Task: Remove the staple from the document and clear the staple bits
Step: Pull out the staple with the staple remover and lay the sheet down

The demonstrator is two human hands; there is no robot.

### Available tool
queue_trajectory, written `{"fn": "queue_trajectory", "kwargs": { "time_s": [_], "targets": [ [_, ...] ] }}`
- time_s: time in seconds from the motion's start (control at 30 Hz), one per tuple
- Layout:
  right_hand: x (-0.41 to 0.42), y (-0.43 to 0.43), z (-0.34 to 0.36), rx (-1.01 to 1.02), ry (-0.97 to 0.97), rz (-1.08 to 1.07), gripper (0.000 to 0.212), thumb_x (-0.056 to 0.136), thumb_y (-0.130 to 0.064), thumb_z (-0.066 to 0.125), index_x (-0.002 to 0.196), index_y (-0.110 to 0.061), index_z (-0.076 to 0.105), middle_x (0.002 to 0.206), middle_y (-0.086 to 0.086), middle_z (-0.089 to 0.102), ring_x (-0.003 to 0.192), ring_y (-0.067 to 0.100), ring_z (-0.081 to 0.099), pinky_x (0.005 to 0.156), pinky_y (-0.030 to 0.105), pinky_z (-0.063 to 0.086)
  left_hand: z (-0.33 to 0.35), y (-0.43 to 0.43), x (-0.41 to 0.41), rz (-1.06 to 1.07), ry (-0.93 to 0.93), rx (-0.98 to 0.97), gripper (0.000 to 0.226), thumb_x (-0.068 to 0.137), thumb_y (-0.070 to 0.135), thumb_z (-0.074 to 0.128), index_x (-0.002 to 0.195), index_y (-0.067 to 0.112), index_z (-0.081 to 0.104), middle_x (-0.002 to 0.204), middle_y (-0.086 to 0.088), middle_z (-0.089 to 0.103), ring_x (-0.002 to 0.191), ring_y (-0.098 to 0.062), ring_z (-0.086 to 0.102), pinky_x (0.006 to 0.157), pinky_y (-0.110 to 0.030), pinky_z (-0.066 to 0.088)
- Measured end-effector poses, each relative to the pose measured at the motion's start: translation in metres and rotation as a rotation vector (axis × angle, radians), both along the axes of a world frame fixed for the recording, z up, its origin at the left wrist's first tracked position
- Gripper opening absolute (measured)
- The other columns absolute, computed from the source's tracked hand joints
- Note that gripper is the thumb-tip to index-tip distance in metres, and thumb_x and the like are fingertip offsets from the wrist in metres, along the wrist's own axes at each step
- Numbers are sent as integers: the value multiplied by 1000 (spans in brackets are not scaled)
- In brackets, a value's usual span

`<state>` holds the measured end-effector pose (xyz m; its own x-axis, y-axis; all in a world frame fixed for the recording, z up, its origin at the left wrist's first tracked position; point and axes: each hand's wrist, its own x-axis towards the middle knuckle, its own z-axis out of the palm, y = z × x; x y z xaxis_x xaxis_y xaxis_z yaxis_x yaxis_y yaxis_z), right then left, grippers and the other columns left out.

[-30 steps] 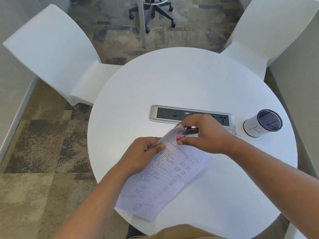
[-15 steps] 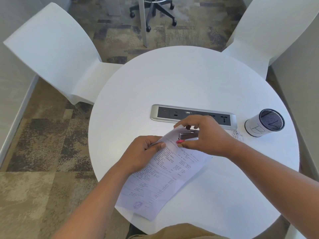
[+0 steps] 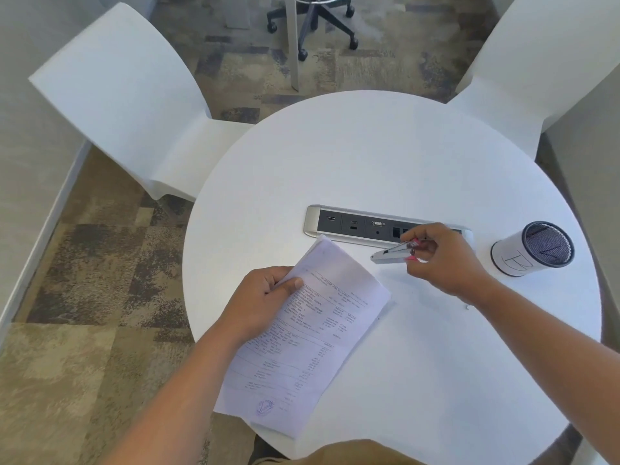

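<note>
A tiny grey fleck (image 3: pixel 467 307), probably a staple bit, lies on the white worktop (image 3: pixel 369 156) right of centre, just beside the right wrist. A sweep of that forearm could flick it onto the carpet unseen. The right hand (image 3: pixel 443 260) has its grip closed around a small silver stapler (image 3: pixel 392 253), nose pointing left, near the socket strip (image 3: pixel 352 224). The left hand (image 3: pixel 265 297) pinches the document (image 3: pixel 312 333) at centre frame, thumb on top.

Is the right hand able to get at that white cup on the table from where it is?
Probably yes: the cup stands close beside the right hand, with only bare table between them. The hand pinches a metal tool, though, so grasping the cup would likely mean putting that down first.
</note>
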<state>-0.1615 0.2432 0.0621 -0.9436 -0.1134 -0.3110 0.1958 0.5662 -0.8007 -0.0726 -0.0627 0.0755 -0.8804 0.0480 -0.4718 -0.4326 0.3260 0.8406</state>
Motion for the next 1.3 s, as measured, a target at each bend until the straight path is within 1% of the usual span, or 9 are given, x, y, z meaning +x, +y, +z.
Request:
{"fn": "queue_trajectory", "kwargs": {
  "time_s": [0.1, 0.17, 0.27, 0.4, 0.57, 0.77, 0.97, 1.13, 1.3],
  "targets": [
    [2, 2, -20, -46, -75, -65, 33, 75, 9, 70, 94, -19, 67, 96, 12, 69, 68, 2, 66, 54, 11, 48, 0, -2, 0, 27, -1, 24, 20, 99, 29, 58, 95, 27, 78, 91, 7, 79, 80, -14, 76, 76, -34, 60],
    [4, 3, -32, -85, -114, -94, 34, 75, 12, 68, 95, -14, 67, 93, 12, 67, 62, -3, 64, 49, 11, 44, 0, -3, 1, 35, -4, 39, 20, 99, 28, 58, 96, 28, 77, 90, 7, 79, 80, -14, 76, 77, -35, 60],
    [5, 6, -47, -92, -120, -99, 33, 76, 10, 70, 97, -13, 68, 92, 7, 66, 69, 0, 65, 55, 9, 47, 0, -4, 2, 43, -13, 48, 20, 99, 28, 58, 95, 29, 77, 90, 6, 80, 80, -15, 76, 78, -38, 61],
    [-1, 12, -62, 7, -31, -65, 32, 75, 0, 79, 100, -17, 70, 102, -5, 67, 95, 9, 64, 91, 19, 50, 0, -4, 3, 42, -15, 51, 23, 98, 30, 58, 91, 37, 79, 91, 7, 80, 81, -16, 76, 79, -40, 60],
    [-8, 20, -82, 351, 48, 65, 44, 72, -15, 81, 113, -20, 65, 114, -2, 65, 108, 18, 60, 93, 30, 47, 0, -6, 4, 39, -21, 47, 21, 97, 32, 58, 95, 38, 78, 93, 4, 80, 83, -19, 77, 84, -50, 60],
    [-4, 15, -80, 443, 7, -8, 54, 73, -17, 80, 123, -17, 60, 124, 4, 58, 115, 24, 56, 96, 33, 45, 4, -2, 7, 29, -16, 39, 22, 98, 29, 57, 96, 38, 77, 95, 5, 80, 84, -18, 76, 86, -52, 59],
    [27, -31, -1, 26, -97, -349, 1, 84, -21, 68, 84, -22, 68, 82, -4, 71, 72, 13, 68, 57, 24, 44, 18, 0, 9, -9, 137, -22, 37, 102, 27, 53, 126, 54, 60, 116, 24, 72, 105, -4, 69, 94, -44, 56],
    [65, -64, 63, -327, -403, -282, 22, 91, -29, 65, 87, -10, 75, 81, 3, 76, 63, 13, 66, 62, 29, 44, 28, 3, 10, -54, 316, -162, 49, 104, 12, 48, 131, 52, 57, 130, 26, 64, 124, 0, 58, 106, -41, 50],
    [77, -78, 95, -527, -537, -260, 33, 93, -39, 61, 94, -9, 75, 89, 5, 77, 67, 15, 63, 65, 28, 43, 45, 14, 16, -203, 641, -412, 61, 87, 7, 42, 128, 49, 58, 134, 28, 59, 122, 3, 58, 92, -36, 57]
  ]
}}
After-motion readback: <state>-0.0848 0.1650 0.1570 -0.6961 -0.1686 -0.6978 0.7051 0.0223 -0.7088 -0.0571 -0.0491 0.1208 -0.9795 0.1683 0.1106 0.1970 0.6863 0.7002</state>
